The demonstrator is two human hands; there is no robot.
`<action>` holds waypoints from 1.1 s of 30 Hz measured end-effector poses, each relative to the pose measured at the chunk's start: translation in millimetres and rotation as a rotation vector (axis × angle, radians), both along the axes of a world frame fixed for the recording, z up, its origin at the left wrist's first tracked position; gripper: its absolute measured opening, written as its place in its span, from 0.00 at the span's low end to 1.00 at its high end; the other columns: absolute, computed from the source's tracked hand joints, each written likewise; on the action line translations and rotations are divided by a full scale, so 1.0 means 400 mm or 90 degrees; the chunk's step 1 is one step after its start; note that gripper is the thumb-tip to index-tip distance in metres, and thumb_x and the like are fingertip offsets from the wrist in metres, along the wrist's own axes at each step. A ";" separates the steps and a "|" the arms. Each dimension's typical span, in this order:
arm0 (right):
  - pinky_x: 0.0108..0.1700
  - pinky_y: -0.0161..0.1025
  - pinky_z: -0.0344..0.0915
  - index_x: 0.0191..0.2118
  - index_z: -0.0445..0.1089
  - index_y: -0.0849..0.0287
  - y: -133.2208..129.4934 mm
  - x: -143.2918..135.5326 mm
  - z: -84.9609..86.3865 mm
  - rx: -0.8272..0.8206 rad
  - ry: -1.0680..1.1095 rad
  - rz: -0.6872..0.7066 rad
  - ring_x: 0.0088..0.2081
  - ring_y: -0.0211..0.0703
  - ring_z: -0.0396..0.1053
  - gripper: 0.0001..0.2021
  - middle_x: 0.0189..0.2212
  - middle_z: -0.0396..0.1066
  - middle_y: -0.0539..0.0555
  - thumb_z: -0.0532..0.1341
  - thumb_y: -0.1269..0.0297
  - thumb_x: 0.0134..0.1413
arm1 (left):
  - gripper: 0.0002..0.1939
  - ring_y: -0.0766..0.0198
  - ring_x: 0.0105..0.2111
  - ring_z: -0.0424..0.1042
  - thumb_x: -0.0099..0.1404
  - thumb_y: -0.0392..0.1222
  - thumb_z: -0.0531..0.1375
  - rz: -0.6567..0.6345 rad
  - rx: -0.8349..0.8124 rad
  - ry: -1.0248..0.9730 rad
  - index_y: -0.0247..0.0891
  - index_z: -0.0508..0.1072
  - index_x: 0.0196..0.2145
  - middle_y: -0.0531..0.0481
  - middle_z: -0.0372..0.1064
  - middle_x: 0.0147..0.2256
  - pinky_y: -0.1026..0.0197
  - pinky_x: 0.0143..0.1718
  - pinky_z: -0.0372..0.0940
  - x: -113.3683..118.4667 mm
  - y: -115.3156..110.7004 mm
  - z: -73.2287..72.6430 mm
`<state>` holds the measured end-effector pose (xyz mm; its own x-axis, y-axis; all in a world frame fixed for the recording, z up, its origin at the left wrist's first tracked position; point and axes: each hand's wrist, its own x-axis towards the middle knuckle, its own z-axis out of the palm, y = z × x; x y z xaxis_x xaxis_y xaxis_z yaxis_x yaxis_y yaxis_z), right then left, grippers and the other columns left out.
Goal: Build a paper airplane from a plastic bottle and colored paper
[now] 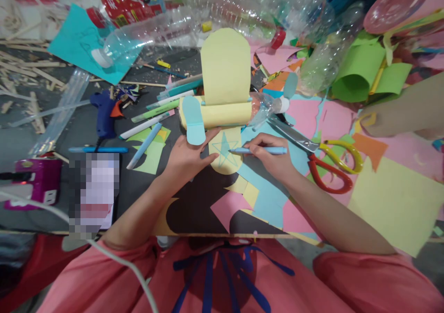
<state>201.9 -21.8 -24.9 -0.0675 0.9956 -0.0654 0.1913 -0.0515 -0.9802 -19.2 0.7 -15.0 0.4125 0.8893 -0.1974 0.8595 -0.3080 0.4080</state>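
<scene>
A blue marker (274, 150) is held in my right hand (269, 153), its tip on a blue star drawn on the lower yellow paper flap (227, 165). Part of the star is coloured in. My left hand (189, 158) has its thumb and a finger spread along the left edge of that flap. Above lies a bottle (267, 105) wrapped in yellow paper (227, 114), with a rounded yellow flap (225, 65) standing out at the far side. A light blue paper piece (194, 121) sits on the left end of the wrap, over my left fingers.
Large scissors (312, 153) lie to the right, among paper scraps (301, 119). At left are several markers (156, 111), a blue glue gun (104, 114), a phone (100, 188) and a purple box (45, 181). Plastic bottles (156, 28) line the back.
</scene>
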 end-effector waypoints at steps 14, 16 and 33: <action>0.28 0.37 0.63 0.20 0.70 0.57 0.001 0.000 0.000 -0.020 0.020 -0.026 0.23 0.38 0.68 0.06 0.18 0.72 0.48 0.60 0.67 0.44 | 0.29 0.62 0.32 0.67 0.64 0.44 0.61 0.010 0.006 -0.001 0.46 0.65 0.63 0.53 0.66 0.30 0.61 0.42 0.61 0.000 -0.004 0.000; 0.28 0.37 0.63 0.20 0.70 0.57 0.001 -0.001 0.000 -0.023 0.019 -0.026 0.22 0.38 0.68 0.06 0.18 0.72 0.47 0.59 0.67 0.43 | 0.29 0.62 0.32 0.66 0.64 0.44 0.61 0.005 0.007 -0.001 0.46 0.65 0.63 0.54 0.66 0.29 0.61 0.42 0.61 -0.001 -0.003 -0.002; 0.28 0.37 0.63 0.18 0.68 0.56 -0.003 -0.008 0.012 -0.016 -0.004 -0.021 0.24 0.39 0.67 0.08 0.18 0.70 0.48 0.60 0.64 0.43 | 0.29 0.63 0.31 0.65 0.64 0.45 0.59 0.010 -0.028 0.012 0.46 0.66 0.62 0.54 0.66 0.29 0.63 0.38 0.60 0.007 0.004 0.016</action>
<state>198.8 -23.0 -20.2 -0.0340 0.9953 -0.0911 0.1952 -0.0828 -0.9773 -16.5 2.2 -8.5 0.3941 0.8863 -0.2433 0.8716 -0.2764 0.4049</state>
